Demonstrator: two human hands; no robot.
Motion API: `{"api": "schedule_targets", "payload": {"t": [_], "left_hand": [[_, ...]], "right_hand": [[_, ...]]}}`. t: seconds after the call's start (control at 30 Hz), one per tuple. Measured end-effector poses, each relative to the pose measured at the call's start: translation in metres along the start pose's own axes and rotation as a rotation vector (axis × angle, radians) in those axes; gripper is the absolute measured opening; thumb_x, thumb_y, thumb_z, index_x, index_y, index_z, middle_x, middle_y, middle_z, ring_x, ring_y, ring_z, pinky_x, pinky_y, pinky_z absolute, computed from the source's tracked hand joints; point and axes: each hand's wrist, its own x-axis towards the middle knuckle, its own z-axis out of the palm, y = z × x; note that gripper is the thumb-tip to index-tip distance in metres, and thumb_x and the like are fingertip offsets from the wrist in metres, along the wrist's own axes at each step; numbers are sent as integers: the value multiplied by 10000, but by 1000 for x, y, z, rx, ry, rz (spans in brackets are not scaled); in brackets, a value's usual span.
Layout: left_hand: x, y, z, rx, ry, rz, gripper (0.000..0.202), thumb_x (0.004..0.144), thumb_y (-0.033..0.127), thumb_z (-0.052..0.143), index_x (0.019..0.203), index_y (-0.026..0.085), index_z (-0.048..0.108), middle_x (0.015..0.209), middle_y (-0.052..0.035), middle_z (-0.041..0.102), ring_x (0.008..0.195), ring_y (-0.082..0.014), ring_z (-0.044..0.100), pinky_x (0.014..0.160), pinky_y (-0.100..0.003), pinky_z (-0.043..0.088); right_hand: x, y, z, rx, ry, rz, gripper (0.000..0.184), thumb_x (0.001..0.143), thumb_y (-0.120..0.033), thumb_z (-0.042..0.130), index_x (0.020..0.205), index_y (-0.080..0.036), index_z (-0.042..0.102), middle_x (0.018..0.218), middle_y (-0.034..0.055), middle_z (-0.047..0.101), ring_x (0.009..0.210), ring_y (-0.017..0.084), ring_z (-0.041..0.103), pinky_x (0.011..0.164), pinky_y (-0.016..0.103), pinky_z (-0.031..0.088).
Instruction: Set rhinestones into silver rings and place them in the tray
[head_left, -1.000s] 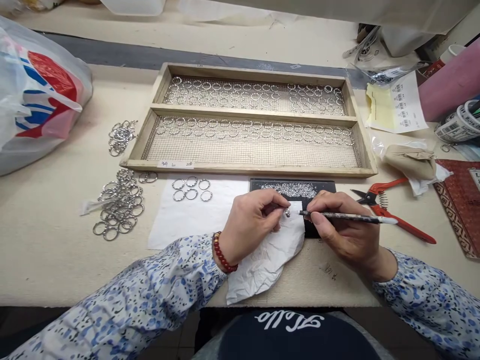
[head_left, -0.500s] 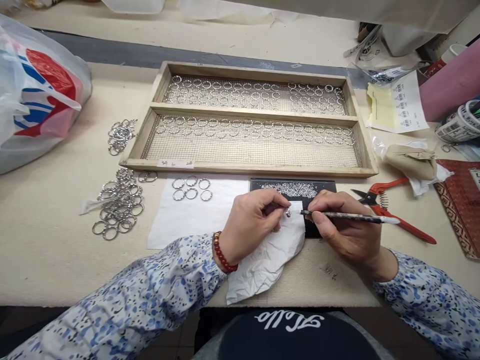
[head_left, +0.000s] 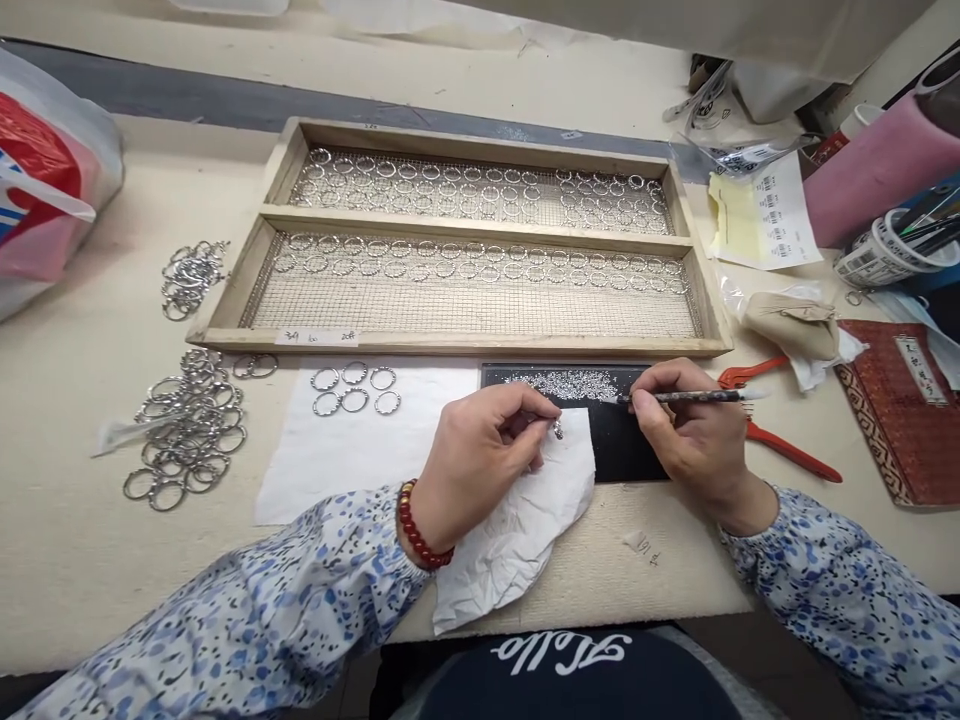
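Observation:
Thumb and forefinger of my left hand [head_left: 484, 445] pinch a small silver ring [head_left: 557, 430], mostly hidden by the fingers. Beneath that hand lies a crumpled white paper towel [head_left: 517, 550]. My right hand [head_left: 694, 435] grips a slim dark mottled picking pen [head_left: 694, 397] with pale ends, held almost level. Its left tip is over the black tray [head_left: 626, 440], close to a spread of tiny sparkling stones [head_left: 570, 384]; whether it touches them I cannot tell. Several silver rings [head_left: 355, 400] sit in two rows on a white sheet [head_left: 322, 460] to the left.
Behind my hands stands a wooden mesh frame [head_left: 465, 345] holding rows of rings. Loose ring piles [head_left: 187, 430] lie left, near a plastic bag [head_left: 52, 180]. At right are red-handled cutters [head_left: 795, 452], a red booklet [head_left: 904, 410], a pink roll [head_left: 877, 170] and a cup of pens [head_left: 877, 262].
My right hand has moved the pen's tip away from the ring, up to the stones on the black tray. My left hand keeps its pinch on the ring. The whole view has shifted slightly.

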Motion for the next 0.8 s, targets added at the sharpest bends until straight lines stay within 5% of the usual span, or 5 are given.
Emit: {"api": "schedule_targets", "payload": {"t": [0.47,0.8], "left_hand": [[1,2,0,17,0,23,131,800,23,600,849,102,692,685,-21,674,477,-95,642,470,-189,529],[-2,0,2,-19,0,44,127,784,15,608,837,101,685,755,-39,685,480,-91,634,465,-195,515]], "right_hand": [[1,-3,0,5,2,-29,96,851,-111,555,779,-170,577,709,-12,564,626,98,528,551,224,417],[-7,-22,4,367,-77,12,53,865,-126,588,843,-165,615,756,18,601,672,141,582,600,293,475]]}}
